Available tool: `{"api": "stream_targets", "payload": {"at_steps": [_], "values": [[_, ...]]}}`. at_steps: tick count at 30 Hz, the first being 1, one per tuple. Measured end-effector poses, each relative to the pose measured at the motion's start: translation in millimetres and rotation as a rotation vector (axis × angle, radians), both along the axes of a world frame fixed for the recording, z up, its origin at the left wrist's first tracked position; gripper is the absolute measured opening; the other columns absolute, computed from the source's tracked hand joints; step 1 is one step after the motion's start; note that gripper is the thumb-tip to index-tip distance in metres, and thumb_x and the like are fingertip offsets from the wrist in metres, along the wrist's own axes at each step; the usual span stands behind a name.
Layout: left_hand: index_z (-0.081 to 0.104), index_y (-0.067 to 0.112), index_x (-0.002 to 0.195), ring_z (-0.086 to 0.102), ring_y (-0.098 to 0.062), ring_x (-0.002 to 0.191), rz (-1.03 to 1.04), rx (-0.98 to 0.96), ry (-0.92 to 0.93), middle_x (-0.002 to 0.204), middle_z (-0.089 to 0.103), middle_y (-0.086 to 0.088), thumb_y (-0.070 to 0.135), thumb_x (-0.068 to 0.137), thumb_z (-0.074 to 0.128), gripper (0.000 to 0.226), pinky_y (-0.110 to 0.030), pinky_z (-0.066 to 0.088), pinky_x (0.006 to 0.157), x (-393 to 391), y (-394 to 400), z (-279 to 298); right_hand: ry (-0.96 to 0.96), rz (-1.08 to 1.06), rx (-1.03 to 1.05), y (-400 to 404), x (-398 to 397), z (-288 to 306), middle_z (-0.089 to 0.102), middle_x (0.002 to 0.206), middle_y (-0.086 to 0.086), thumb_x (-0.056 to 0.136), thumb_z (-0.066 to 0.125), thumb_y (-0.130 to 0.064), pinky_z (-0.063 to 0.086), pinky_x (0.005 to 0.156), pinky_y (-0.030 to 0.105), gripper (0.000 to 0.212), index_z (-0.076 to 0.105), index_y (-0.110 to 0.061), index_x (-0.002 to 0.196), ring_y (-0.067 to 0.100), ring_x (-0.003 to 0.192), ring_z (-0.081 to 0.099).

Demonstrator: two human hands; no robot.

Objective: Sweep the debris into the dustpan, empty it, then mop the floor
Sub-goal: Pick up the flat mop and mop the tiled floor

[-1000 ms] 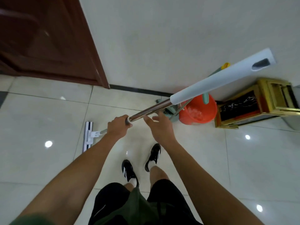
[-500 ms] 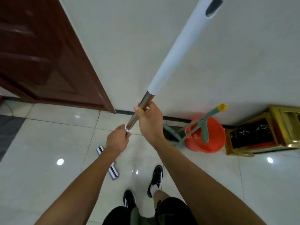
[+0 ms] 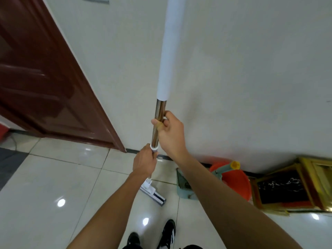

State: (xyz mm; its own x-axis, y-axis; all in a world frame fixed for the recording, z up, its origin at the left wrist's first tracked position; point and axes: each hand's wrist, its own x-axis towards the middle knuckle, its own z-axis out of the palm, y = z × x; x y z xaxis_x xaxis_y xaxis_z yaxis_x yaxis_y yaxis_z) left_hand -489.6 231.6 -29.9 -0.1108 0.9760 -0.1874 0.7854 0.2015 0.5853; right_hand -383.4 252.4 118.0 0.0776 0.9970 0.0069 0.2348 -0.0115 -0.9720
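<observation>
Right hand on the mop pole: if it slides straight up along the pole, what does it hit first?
The right hand grips the metal pole; going straight up, it would likely meet the lower edge of the white sleeve first. Only bare metal shows between.

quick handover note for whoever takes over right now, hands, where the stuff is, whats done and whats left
Left hand grips the mop handle low; right hand grips its metal section higher.
The mop stands nearly upright, mop head on the tiled floor.
Dustpan sits by the wall beside the orange bucket.
Done: sweeping appears finished, dustpan set aside.
Left: mop the floor.
</observation>
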Motion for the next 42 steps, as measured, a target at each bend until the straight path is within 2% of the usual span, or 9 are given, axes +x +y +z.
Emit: {"api": "stream_targets", "payload": {"at_steps": [3,6,11,16,21,33,36,39,42], "values": [[0.051,0.021,0.096,0.063,-0.021,0.075,0.036,0.034,-0.097,0.085,0.063,0.000,0.021,0.099,0.056,0.006,-0.031,0.042,0.061,13,16,4,0.000,0.005,0.019,18,7,4,0.064,0.074,0.013,0.094,0.065,-0.023,0.055,0.070,0.049,0.008,0.060,-0.018,0.091,0.025,0.064,0.058],[0.052,0.019,0.098,0.061,-0.018,0.074,0.056,0.044,-0.147,0.086,0.064,0.000,0.021,0.100,0.055,0.004,-0.029,0.042,0.062,20,35,6,-0.018,0.006,0.030,38,11,5,0.057,0.065,0.006,0.095,0.065,-0.020,0.053,0.069,0.046,0.007,0.060,-0.016,0.090,0.016,0.059,0.051],[0.055,0.019,0.101,0.065,-0.022,0.080,0.039,0.014,-0.167,0.091,0.066,-0.001,0.028,0.101,0.056,0.009,-0.035,0.051,0.068,18,72,0,-0.055,-0.017,0.014,68,13,2,0.059,0.075,0.018,0.095,0.063,-0.017,0.053,0.071,0.046,0.010,0.060,-0.010,0.089,0.015,0.063,0.051],[0.054,0.020,0.100,0.063,-0.021,0.078,0.017,-0.020,-0.170,0.091,0.065,-0.002,0.031,0.102,0.056,0.011,-0.032,0.046,0.068,7,106,-6,-0.044,-0.033,-0.039,101,5,-5,0.066,0.087,0.024,0.094,0.064,-0.015,0.055,0.071,0.046,0.013,0.063,-0.003,0.099,0.019,0.066,0.054],[0.056,0.021,0.102,0.067,-0.023,0.081,0.020,-0.054,-0.215,0.092,0.068,0.000,0.037,0.101,0.055,0.017,-0.035,0.052,0.072,-12,140,-12,-0.066,0.010,-0.113,136,-12,-6,0.071,0.092,0.009,0.095,0.064,-0.021,0.057,0.081,0.040,0.013,0.064,-0.014,0.107,0.028,0.085,0.067],[0.063,0.016,0.122,0.068,-0.025,0.107,-0.133,-0.056,-0.267,0.121,0.070,-0.004,0.049,0.098,0.057,0.041,-0.039,0.055,0.090,-21,201,10,-0.332,-0.134,-0.124,189,-10,-5,0.060,0.080,-0.002,0.102,0.052,-0.036,0.039,0.055,0.018,0.025,0.057,-0.013,0.109,0.006,0.066,0.056],[0.055,0.016,0.137,0.062,-0.026,0.120,-0.147,-0.072,-0.194,0.136,0.062,-0.006,0.042,0.102,0.053,0.044,-0.039,0.050,0.098,-24,193,12,-0.326,-0.134,-0.144,182,-6,-6,0.066,0.090,0.002,0.102,0.051,-0.036,0.042,0.057,0.020,0.030,0.055,-0.014,0.123,0.007,0.068,0.059],[0.050,0.019,0.143,0.057,-0.025,0.125,-0.194,-0.067,-0.073,0.141,0.058,-0.005,0.040,0.103,0.050,0.045,-0.039,0.047,0.102,-31,177,18,-0.362,-0.100,-0.209,170,4,-9,0.065,0.106,0.002,0.102,0.050,-0.034,0.035,0.054,0.013,0.037,0.055,-0.014,0.132,0.006,0.072,0.055],[0.050,0.019,0.144,0.056,-0.026,0.126,-0.196,-0.049,0.007,0.142,0.057,-0.007,0.040,0.104,0.049,0.046,-0.041,0.045,0.105,-39,152,25,-0.466,0.001,-0.236,152,18,-13,0.060,0.132,0.005,0.102,0.050,-0.036,0.037,0.066,0.012,0.042,0.056,-0.013,0.137,0.017,0.098,0.057]]}}
